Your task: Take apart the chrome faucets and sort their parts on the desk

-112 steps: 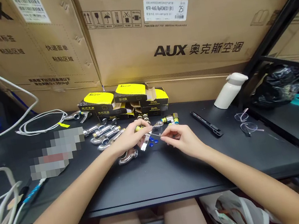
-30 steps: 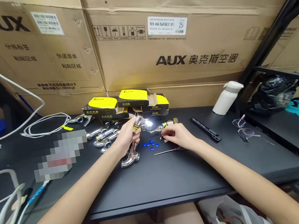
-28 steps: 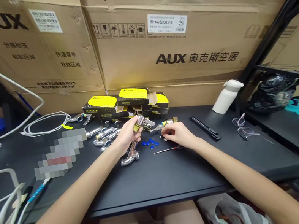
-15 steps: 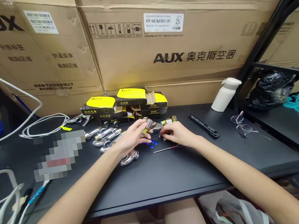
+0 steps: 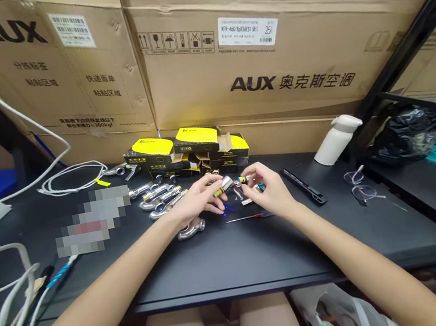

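We have the chrome cylinder point(image 5: 227, 183) with its yellow band over the middle of the tabletop point(image 5: 227, 262), grasped between the thumb and fingers of our left hand point(image 5: 202, 196). In the previous frame a flat lever points out of it toward our right; now we see only the round chrome end. Our right hand point(image 5: 267, 188) has risen from the small parts, its fingers curled beside a yellow-and-black fitting point(image 5: 243, 180); we cannot tell whether they grip it. With that hand lifted, a flat metal piece point(image 5: 247, 201) shows plainly beneath it. Just nearer to us lies the screwdriver point(image 5: 248, 217), as before, and the blue discs point(image 5: 227, 208) are partly hidden by our left fingers.

Farther out, a curved chrome pipe point(image 5: 191, 229) lies below our left wrist, with more chrome fittings point(image 5: 160, 196) to the left. The yellow-and-black boxes point(image 5: 195, 137) stay stacked behind. To the right, the black tool point(image 5: 303, 186), the glasses point(image 5: 364, 192) and the upright white bottle point(image 5: 336, 142) keep their places.
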`<action>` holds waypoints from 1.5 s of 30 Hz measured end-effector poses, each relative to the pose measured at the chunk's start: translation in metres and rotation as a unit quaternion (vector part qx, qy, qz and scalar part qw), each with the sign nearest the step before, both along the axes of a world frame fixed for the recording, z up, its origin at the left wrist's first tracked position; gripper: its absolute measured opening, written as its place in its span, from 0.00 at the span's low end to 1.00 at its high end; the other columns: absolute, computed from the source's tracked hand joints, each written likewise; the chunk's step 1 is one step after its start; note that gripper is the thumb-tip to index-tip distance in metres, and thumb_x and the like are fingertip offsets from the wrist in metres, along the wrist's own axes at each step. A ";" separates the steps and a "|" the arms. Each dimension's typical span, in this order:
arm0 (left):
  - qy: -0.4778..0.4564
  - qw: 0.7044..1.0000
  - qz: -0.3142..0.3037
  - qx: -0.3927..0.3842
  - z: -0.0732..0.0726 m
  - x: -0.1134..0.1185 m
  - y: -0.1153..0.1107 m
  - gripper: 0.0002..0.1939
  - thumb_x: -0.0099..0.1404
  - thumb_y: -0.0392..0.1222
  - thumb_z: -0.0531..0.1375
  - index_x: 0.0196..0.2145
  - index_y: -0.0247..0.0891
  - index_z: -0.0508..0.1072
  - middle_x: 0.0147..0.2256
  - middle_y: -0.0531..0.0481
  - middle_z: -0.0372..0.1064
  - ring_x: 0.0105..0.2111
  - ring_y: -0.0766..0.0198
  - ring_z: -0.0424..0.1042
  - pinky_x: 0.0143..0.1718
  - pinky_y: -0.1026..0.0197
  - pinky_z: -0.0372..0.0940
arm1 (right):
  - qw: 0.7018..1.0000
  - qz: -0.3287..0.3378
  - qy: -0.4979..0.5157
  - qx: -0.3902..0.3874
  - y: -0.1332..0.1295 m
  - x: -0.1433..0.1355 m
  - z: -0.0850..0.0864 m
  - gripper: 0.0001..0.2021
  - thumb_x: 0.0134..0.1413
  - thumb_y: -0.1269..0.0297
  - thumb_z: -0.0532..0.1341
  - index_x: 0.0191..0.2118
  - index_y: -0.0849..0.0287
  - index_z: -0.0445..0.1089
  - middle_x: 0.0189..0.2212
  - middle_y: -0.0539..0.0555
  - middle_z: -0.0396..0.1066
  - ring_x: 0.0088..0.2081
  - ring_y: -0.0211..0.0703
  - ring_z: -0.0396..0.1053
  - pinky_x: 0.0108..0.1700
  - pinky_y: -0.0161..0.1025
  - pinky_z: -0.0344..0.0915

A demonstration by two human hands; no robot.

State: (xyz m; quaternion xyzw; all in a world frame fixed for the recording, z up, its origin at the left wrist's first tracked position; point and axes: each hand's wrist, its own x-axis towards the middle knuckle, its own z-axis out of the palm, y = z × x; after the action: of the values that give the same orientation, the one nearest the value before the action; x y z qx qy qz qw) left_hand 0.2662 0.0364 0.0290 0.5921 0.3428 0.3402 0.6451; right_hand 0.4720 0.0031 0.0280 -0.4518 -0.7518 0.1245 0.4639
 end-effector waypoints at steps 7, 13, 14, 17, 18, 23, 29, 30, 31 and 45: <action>0.037 0.997 -0.052 0.043 0.002 0.001 -0.004 0.18 0.61 0.53 0.59 0.43 0.38 0.68 0.25 0.49 0.69 0.24 0.65 0.70 0.25 0.62 0.70 | 0.963 0.135 0.162 -0.169 -0.001 -0.013 -0.004 0.15 0.49 0.58 0.64 0.42 0.57 0.67 0.41 0.55 0.71 0.40 0.42 0.71 0.41 0.40 0.71; 0.015 0.988 0.053 0.144 0.004 -0.006 0.006 0.19 0.58 0.48 0.62 0.46 0.38 0.70 0.39 0.44 0.73 0.42 0.60 0.72 0.43 0.60 0.67 | 0.933 0.058 0.304 -0.186 0.009 0.000 -0.002 0.14 0.44 0.58 0.68 0.34 0.58 0.66 0.40 0.52 0.73 0.23 0.31 0.66 0.22 0.31 0.65; 0.017 0.981 0.076 0.179 0.002 -0.007 0.009 0.19 0.57 0.46 0.64 0.46 0.38 0.71 0.40 0.44 0.73 0.42 0.61 0.72 0.46 0.60 0.66 | 0.931 0.052 0.311 -0.183 0.010 0.002 -0.002 0.13 0.44 0.58 0.67 0.33 0.58 0.67 0.41 0.53 0.73 0.21 0.29 0.63 0.20 0.30 0.63; 0.059 0.957 0.116 0.260 -0.001 -0.011 0.014 0.21 0.56 0.45 0.65 0.47 0.38 0.71 0.41 0.44 0.73 0.41 0.60 0.73 0.47 0.58 0.65 | 0.928 0.053 0.317 -0.189 0.015 0.007 -0.004 0.11 0.46 0.58 0.66 0.33 0.59 0.71 0.43 0.55 0.73 0.20 0.28 0.61 0.19 0.29 0.61; 0.080 0.950 0.116 0.277 -0.002 -0.012 0.015 0.21 0.56 0.46 0.64 0.47 0.39 0.71 0.41 0.44 0.73 0.40 0.59 0.73 0.46 0.58 0.66 | 0.926 0.046 0.323 -0.190 0.016 0.007 -0.005 0.12 0.46 0.57 0.66 0.34 0.60 0.72 0.43 0.56 0.73 0.21 0.28 0.61 0.19 0.29 0.60; 0.182 0.902 0.140 0.366 -0.001 -0.016 0.014 0.13 0.58 0.49 0.62 0.36 0.38 0.74 0.37 0.49 0.75 0.37 0.60 0.74 0.42 0.60 0.66 | 0.900 0.013 0.376 -0.219 0.023 0.010 -0.008 0.13 0.45 0.61 0.65 0.39 0.59 0.74 0.38 0.56 0.74 0.29 0.37 0.72 0.25 0.31 0.66; 0.257 0.886 0.100 0.373 -0.007 -0.022 0.022 0.10 0.58 0.47 0.60 0.33 0.38 0.74 0.33 0.50 0.75 0.36 0.60 0.74 0.38 0.61 0.67 | 0.906 0.012 0.372 -0.203 0.028 0.013 -0.013 0.21 0.38 0.65 0.69 0.43 0.58 0.72 0.39 0.55 0.74 0.34 0.43 0.75 0.32 0.36 0.70; 0.269 0.884 0.090 0.372 -0.010 -0.022 0.022 0.10 0.58 0.47 0.60 0.32 0.38 0.73 0.33 0.50 0.75 0.35 0.60 0.74 0.37 0.61 0.67 | 0.908 0.011 0.367 -0.201 0.028 0.013 -0.014 0.21 0.38 0.64 0.70 0.43 0.58 0.72 0.39 0.55 0.74 0.34 0.43 0.75 0.32 0.36 0.70; 0.282 0.878 0.086 0.378 -0.012 -0.021 0.023 0.10 0.58 0.47 0.60 0.32 0.38 0.74 0.33 0.50 0.75 0.35 0.60 0.74 0.37 0.61 0.67 | 0.911 0.010 0.362 -0.200 0.028 0.014 -0.015 0.21 0.39 0.63 0.70 0.43 0.58 0.72 0.40 0.55 0.74 0.34 0.42 0.75 0.31 0.35 0.70; 0.487 0.720 0.202 0.451 -0.002 -0.061 0.059 0.15 0.62 0.47 0.55 0.37 0.38 0.77 0.39 0.43 0.75 0.39 0.52 0.71 0.41 0.54 0.62 | 0.919 -0.003 0.335 -0.209 0.024 0.010 -0.014 0.18 0.39 0.57 0.70 0.38 0.60 0.73 0.34 0.55 0.75 0.31 0.40 0.71 0.22 0.30 0.65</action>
State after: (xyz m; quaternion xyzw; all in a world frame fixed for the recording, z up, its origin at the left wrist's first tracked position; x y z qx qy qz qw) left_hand 0.2053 0.0956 0.0270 0.8139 0.5271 0.2416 -0.0382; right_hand 0.4818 0.0270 0.0139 -0.4725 -0.5079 0.4218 0.5839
